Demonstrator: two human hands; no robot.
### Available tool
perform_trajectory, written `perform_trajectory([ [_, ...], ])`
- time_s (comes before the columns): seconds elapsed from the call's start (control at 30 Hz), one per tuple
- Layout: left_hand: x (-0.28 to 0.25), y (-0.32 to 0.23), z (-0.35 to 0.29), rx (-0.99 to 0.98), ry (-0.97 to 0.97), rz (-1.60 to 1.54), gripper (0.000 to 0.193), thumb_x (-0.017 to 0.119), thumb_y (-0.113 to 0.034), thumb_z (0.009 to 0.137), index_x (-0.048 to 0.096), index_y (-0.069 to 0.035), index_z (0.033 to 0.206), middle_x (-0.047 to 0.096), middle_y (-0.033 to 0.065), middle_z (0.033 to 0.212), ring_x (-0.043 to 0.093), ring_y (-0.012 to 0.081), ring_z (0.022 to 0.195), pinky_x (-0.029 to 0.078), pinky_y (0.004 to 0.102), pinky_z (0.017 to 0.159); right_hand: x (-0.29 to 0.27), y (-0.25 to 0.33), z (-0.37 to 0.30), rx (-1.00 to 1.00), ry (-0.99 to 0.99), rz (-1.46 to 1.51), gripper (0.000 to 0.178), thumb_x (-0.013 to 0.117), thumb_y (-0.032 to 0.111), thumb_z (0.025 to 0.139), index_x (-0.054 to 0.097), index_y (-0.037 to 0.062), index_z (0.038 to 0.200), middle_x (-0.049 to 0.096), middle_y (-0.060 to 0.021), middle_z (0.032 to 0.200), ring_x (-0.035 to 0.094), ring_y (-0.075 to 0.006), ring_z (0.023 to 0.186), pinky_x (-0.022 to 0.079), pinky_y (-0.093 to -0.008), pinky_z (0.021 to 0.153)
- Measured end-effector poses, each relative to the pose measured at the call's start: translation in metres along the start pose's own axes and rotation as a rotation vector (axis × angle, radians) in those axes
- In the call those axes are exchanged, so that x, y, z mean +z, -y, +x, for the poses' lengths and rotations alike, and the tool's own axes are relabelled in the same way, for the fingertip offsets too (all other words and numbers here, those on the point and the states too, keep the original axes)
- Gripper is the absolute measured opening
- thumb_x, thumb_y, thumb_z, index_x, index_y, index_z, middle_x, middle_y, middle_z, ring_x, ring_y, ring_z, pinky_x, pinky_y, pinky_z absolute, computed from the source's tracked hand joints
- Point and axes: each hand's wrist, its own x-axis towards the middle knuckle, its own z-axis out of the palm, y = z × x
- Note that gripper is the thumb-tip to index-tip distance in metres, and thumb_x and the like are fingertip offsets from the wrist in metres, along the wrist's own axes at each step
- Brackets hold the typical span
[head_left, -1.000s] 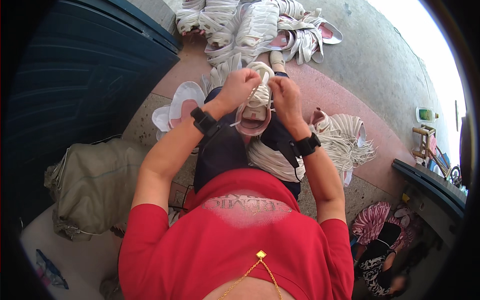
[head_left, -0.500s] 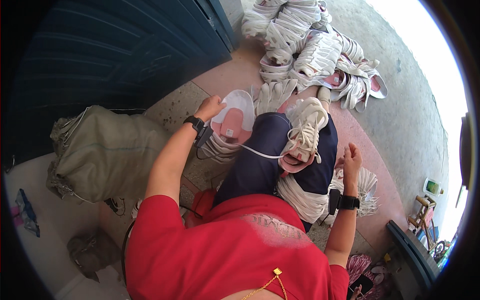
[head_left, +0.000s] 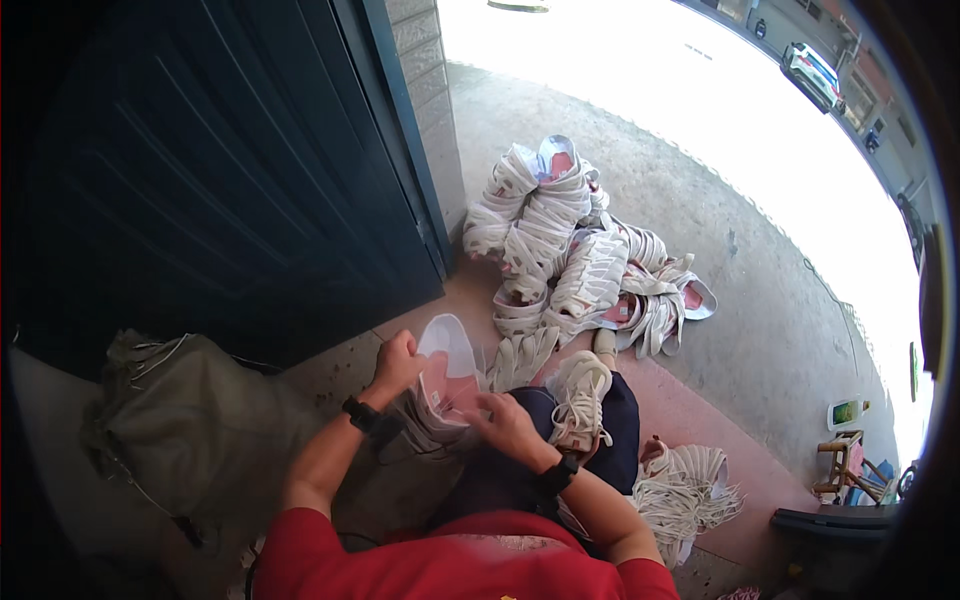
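L hand [head_left: 398, 362] & R hand [head_left: 508, 428] at white/pink curved shoe upper [head_left: 449, 345], nr laced cream sneaker [head_left: 578, 402]; can't tell if grips clamped.

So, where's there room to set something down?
Grey concrete between the white shoe pile and stool; pink floor between dark trousers and concrete. Crowded: left hand and right hand at the pink-lined upper, laced shoe nearby.
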Motion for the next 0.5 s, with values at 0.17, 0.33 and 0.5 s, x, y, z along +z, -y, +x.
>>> perform_trajectory([
  [0.17,-0.038,-0.111,-0.088,0.139,0.052,-0.186,0.024,0.076,-0.014,0.083,0.054,-0.004,0.083,0.061,0.0099,0.069,0.062,0.0183,0.065,0.049,0.0326,0.060,0.075,0.048,-0.012,-0.057,-0.040,-0.036,0.052,0.071,0.033,0.090,0.053,-0.0036,0.122,0.067,-0.0294,0.102,0.066,-0.0469,0.095,0.052,-0.0517,0.079],
  [0.33,-0.001,-0.100,-0.129,-0.174,0.434,-0.890,0.015,0.063,-0.018,0.094,0.058,-0.004,0.096,0.065,0.0064,0.086,0.064,0.0140,0.079,0.052,0.0284,0.073,-0.007,0.044,-0.085,0.264,0.013,0.523,0.033,0.067,0.020,0.096,0.062,-0.0031,0.118,0.071,-0.0108,0.105,0.070,-0.0212,0.094,0.056,-0.0341,0.076],
  [0.5,0.113,-0.130,-0.190,-0.280,0.315,-0.637,0.026,0.048,-0.028,0.103,0.060,-0.004,0.105,0.066,0.0065,0.096,0.064,0.0144,0.084,0.052,0.0276,0.076,-0.073,0.018,-0.176,0.238,-0.111,0.785,0.030,0.065,0.015,0.096,0.063,-0.0018,0.120,0.069,-0.0105,0.112,0.069,-0.0209,0.100,0.058,-0.0322,0.080],
])
